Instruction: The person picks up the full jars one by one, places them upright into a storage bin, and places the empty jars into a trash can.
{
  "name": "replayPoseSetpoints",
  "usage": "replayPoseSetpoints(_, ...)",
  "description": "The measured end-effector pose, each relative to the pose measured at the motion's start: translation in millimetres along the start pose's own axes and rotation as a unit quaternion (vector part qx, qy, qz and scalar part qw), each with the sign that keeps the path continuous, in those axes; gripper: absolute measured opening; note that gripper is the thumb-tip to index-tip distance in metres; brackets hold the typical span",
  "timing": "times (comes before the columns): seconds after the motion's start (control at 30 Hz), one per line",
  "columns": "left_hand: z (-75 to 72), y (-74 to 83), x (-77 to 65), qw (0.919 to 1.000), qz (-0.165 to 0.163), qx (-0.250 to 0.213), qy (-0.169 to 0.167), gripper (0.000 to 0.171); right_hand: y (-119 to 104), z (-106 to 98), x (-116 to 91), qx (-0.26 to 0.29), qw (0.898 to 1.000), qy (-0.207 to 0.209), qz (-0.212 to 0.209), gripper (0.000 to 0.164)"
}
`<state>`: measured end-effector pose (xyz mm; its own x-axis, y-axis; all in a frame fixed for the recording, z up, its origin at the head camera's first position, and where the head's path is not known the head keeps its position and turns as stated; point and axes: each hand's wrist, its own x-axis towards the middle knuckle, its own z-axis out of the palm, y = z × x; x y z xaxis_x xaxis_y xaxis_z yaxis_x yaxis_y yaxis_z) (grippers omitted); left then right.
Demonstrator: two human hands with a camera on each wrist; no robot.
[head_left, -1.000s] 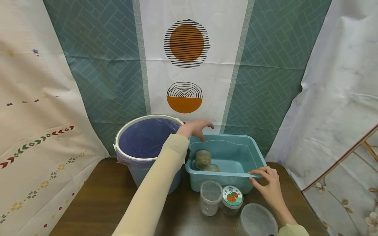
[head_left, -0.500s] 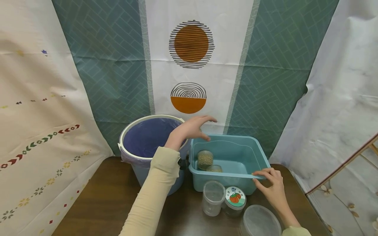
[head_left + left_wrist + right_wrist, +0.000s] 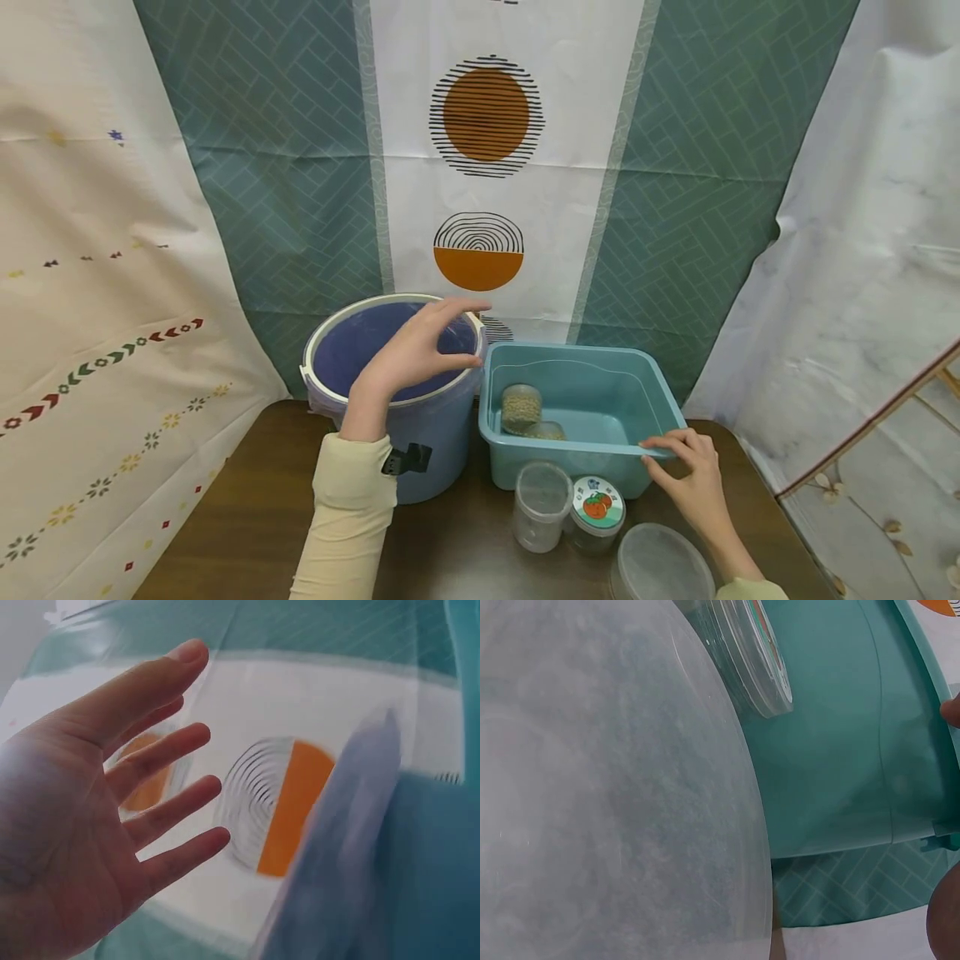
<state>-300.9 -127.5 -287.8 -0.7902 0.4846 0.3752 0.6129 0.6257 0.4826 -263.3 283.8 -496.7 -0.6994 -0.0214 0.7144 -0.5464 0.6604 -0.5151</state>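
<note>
My left hand (image 3: 408, 354) hovers over the lined bucket (image 3: 318, 392), holding nothing. Its fingers are spread apart from the thumb, as the left wrist view shows of the same hand (image 3: 97, 795). At the front right corner of the blue plastic tub (image 3: 585, 457), my right hand (image 3: 693, 475) grips the rim, fingers over it and thumb in front. Inside the tub at its left lie two clear jars of pale grains: one jar (image 3: 521, 406) and, partly hidden behind the front wall, another jar (image 3: 547, 431). In the right wrist view only fingertips (image 3: 951, 711) show at the rim.
Before the tub stand a tall clear jar (image 3: 540, 508), a jar with a tomato-print lid (image 3: 597, 504) and a wide jar with a translucent lid (image 3: 663, 567). All are on a dark wooden table (image 3: 225, 517). Hanging cloths (image 3: 300, 208) close off the back and sides.
My left hand has moved left and toward me, from above the tub's left end to over the bucket. My right hand has stayed at the tub's rim. The jars have not moved.
</note>
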Motion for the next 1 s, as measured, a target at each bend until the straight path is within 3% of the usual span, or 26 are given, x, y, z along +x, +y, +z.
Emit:
replayPoseSetpoints(0.2, -17.1, -10.4, -35.8, 0.9986, -0.020, 0.005, 0.049, 0.067, 0.8, 0.3, -0.2, 0.000, 1.000, 0.003, -0.001, 0.035)
replayPoseSetpoints(0.4, -24.0, -21.8, -65.5, 0.9949, -0.025, 0.034, 0.092, 0.059, 0.9, 0.9, -0.5, 0.001, 1.000, 0.003, 0.000, 0.036)
replayPoseSetpoints(0.67, -19.4, -38.3, -101.3, 0.9857, -0.048, 0.045, 0.155, 0.050, 1.0, 0.8, -0.2, 0.003, 1.000, 0.004, -0.002, 0.035)
replayPoseSetpoints(1.0, -8.4, -55.5, -128.9, 0.9685, -0.024, 0.059, 0.241, 0.044, 1.3, 1.2, -0.4, -0.002, 1.000, 0.003, -0.004, 0.035)
